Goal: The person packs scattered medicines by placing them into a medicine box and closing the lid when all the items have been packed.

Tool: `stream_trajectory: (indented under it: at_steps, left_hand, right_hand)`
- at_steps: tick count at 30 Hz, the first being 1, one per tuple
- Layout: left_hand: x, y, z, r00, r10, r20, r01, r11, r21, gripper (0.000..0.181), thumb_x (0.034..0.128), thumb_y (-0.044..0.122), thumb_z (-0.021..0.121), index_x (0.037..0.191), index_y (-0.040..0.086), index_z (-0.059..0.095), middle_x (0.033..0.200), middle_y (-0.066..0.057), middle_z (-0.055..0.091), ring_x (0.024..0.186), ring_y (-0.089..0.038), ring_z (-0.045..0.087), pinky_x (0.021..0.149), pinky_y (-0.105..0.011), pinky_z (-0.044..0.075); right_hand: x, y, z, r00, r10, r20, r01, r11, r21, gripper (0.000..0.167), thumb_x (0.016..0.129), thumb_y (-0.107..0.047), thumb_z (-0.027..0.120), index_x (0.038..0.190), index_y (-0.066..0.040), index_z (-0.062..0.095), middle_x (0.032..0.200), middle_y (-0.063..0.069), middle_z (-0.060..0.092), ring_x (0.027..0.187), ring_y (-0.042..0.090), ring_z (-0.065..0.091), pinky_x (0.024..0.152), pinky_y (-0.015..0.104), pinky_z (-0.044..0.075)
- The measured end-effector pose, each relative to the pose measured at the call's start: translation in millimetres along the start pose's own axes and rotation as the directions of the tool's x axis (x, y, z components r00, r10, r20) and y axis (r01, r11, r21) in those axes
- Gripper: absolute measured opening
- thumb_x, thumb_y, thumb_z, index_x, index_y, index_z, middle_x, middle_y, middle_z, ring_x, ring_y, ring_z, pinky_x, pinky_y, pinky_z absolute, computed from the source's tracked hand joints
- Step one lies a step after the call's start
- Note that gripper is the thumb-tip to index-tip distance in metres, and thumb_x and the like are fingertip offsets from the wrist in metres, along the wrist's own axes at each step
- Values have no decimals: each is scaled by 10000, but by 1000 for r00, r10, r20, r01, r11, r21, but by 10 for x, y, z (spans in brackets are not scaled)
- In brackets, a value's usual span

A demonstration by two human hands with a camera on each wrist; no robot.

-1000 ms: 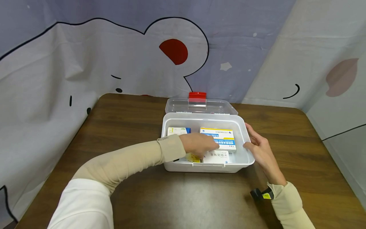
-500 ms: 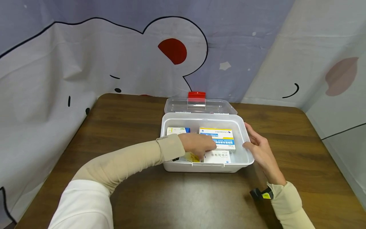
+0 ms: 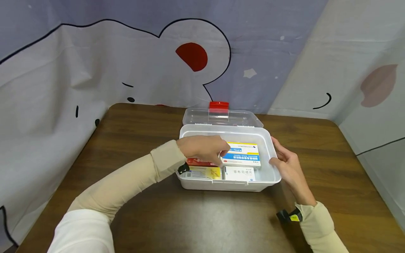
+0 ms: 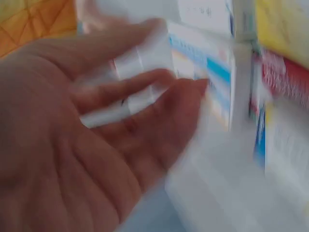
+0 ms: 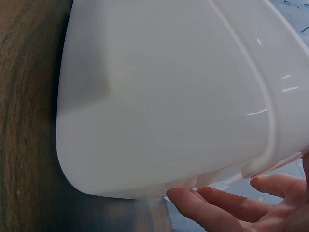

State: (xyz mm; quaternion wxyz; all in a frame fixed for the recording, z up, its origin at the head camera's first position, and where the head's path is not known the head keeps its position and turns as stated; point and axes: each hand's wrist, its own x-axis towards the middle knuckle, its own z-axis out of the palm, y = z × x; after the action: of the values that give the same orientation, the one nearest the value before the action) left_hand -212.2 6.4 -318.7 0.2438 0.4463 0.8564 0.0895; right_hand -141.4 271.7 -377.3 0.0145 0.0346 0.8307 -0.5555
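A white plastic storage box [image 3: 234, 185] holds several medicine boxes. My left hand [image 3: 204, 147] hovers over its left half, and its blurred palm [image 4: 87, 140] in the left wrist view shows loosely bent fingers with nothing between them. Close to the fingertips lies a blue, white and yellow medicine box [image 3: 243, 160]. In front of that is a white medicine box [image 3: 239, 174], beside a yellow-and-white one [image 3: 202, 172]. A red box [image 3: 199, 162] is partly covered by the hand. My right hand [image 3: 291, 170] grips the storage box's right rim, thumb on the edge, fingers along the outer wall [image 5: 159, 96].
Behind the storage box its clear lid [image 3: 194, 116] with a red latch [image 3: 219, 105] is swung back. Everything stands on a brown wooden table [image 3: 142, 211], with a printed curtain [image 3: 104, 59] along the back and sides.
My left hand has lifted from the front medicine boxes and moved back and left, uncovering the yellow-and-white and red boxes. The white medicine box shifted slightly right earlier. The right hand stays put.
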Motion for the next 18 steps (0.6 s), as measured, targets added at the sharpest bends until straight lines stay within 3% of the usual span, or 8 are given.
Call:
stream_trajectory:
  at_steps: [5,9,14,18]
  left_hand:
    - [-288,2,-249,995,26,-98,-29,999,-25,204,850,311,638,892,131,552,780,-13,557,689,-129,494,597,-227,400]
    - [-522,-75,-353,988,-18,-152,11,999,-52,214,857,314,630,836,119,546,709,-1,510,636,-119,455,561,-230,366]
    - [-795,-173,-331,974,-95,-204,79,993,-84,226,866,306,620,787,106,547,647,6,471,607,-121,454,543,-238,352]
    - [-994,-226,-208,940,-226,-257,188,969,-163,185,897,266,576,845,93,536,670,-8,481,608,-128,456,520,-235,358]
  right_hand:
    - [-8,8,12,1000,0,-7,0,1000,-19,655,839,14,500,1430,-211,329,1276,242,497,928,318,597,648,365,540]
    - [-8,4,10,1000,-2,-5,2,1000,-20,651,840,13,500,1429,-209,332,1266,248,502,917,314,602,640,363,541]
    - [-9,-2,6,1000,-13,3,13,1000,3,641,847,6,494,1428,-213,332,1287,237,487,899,265,612,629,372,543]
    - [-24,6,6,1000,-16,-8,16,1000,-4,630,851,4,492,1427,-199,334,1293,240,479,908,243,616,635,363,543]
